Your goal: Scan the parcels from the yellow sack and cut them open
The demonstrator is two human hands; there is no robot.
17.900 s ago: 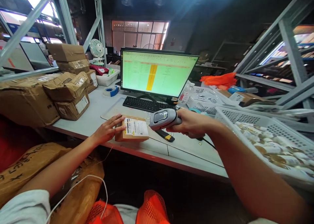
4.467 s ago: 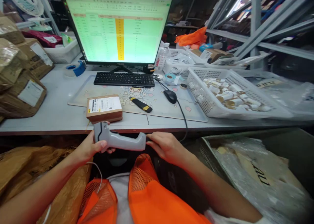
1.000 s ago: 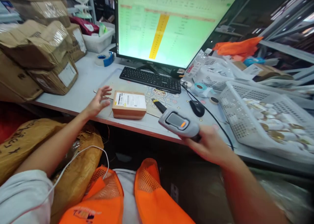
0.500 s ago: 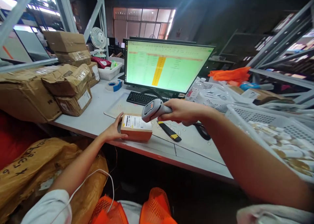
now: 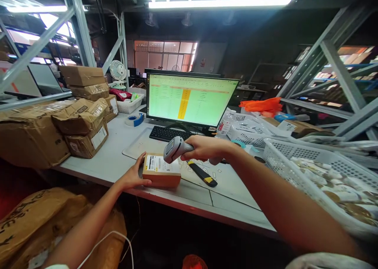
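Observation:
My left hand (image 5: pixel 132 177) grips the left end of a small brown cardboard box (image 5: pixel 163 179) at the table's front edge. A white shipping label (image 5: pixel 159 163) with barcodes covers part of its top. A grey barcode scanner (image 5: pixel 174 148) is in my right hand (image 5: pixel 206 148), fingers wrapped round its handle. Its head hangs just above the right part of the label. Right of the box lies a black and yellow utility knife (image 5: pixel 202 174) on a pale mat. Behind the scanner is a black keyboard (image 5: pixel 162 133), partly covered by it.
A monitor (image 5: pixel 168 100) showing a spreadsheet stands at the back. Cardboard boxes (image 5: pixel 32 137) are stacked on the left, near a blue tape roll (image 5: pixel 135 120). White plastic baskets (image 5: pixel 271 159) line the right side. A large tan sack (image 5: pixel 73 218) sits below the table's left edge.
The view has tilted up, so everything sits lower in the picture and ceiling lights show. Both hands keep their hold; the scanner stays over the label, with its head slightly more upright.

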